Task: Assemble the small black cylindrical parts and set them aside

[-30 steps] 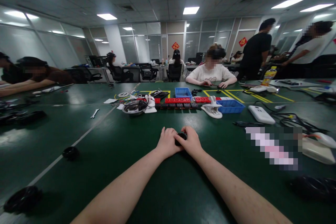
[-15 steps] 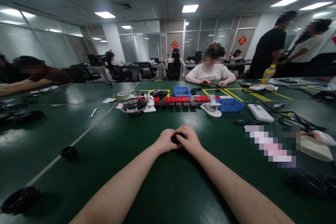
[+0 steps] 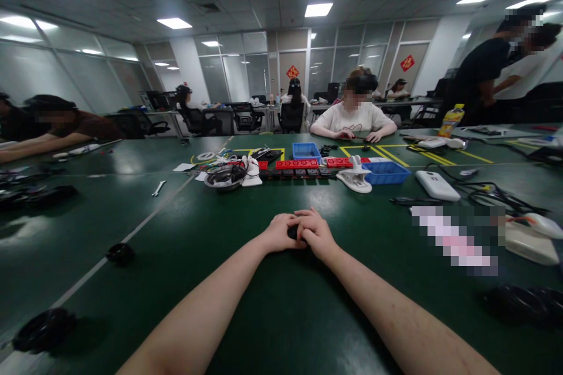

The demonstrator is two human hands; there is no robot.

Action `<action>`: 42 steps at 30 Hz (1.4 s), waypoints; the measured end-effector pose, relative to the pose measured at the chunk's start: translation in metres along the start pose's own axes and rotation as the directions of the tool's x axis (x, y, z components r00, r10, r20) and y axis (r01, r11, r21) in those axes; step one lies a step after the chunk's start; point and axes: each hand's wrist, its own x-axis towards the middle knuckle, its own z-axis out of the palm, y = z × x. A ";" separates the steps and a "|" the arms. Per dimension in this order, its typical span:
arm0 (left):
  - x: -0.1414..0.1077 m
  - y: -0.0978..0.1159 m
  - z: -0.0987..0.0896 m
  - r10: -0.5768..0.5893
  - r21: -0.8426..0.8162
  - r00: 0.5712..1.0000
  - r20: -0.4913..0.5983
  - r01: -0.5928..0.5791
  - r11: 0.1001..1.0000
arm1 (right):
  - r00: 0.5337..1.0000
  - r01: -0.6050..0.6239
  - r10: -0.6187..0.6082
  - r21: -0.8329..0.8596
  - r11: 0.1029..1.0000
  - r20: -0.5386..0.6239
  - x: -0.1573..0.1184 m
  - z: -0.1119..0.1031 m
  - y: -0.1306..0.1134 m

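Note:
Both my hands meet over the green table (image 3: pixel 272 310), around a small black object (image 3: pixel 293 232) whose kind I cannot make out. My left hand (image 3: pixel 278 233) curls about its left side. From the right, my right hand (image 3: pixel 318 235) closes on it with bent fingers, one or two of them raised at the far side. The fingers cover most of the object. To the left lie two black coiled pieces, a smaller one (image 3: pixel 120 254) and a larger one (image 3: pixel 44 330).
Beyond my hands stand red power strips (image 3: pixel 299 163), a steel bowl (image 3: pixel 224 180) of cables, a white clip stand (image 3: pixel 354 179) and a blue bin (image 3: pixel 387 173). On the right are a white device (image 3: pixel 437 186) and tangled cables (image 3: pixel 497 196). A person (image 3: pixel 354 114) sits opposite.
My right hand's fingers have shifted on the black object and are more bent, with a fingertip lifted at the far side. Two standing people at the back right have moved right.

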 end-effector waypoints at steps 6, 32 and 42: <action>-0.005 0.011 -0.004 0.006 0.004 0.999 -0.032 -0.006 1.000 | 0.978 -0.027 0.009 -0.084 0.996 -0.208 -0.004 -0.003 -0.001; -0.014 0.024 -0.002 -0.093 0.074 0.984 -0.151 0.105 0.992 | 0.990 -0.118 0.102 -0.167 0.979 -0.101 -0.010 0.004 0.019; -0.009 0.019 0.001 -0.044 0.066 0.993 -0.110 0.052 0.996 | 0.984 -0.161 0.140 -0.215 0.963 -0.110 -0.007 0.004 0.011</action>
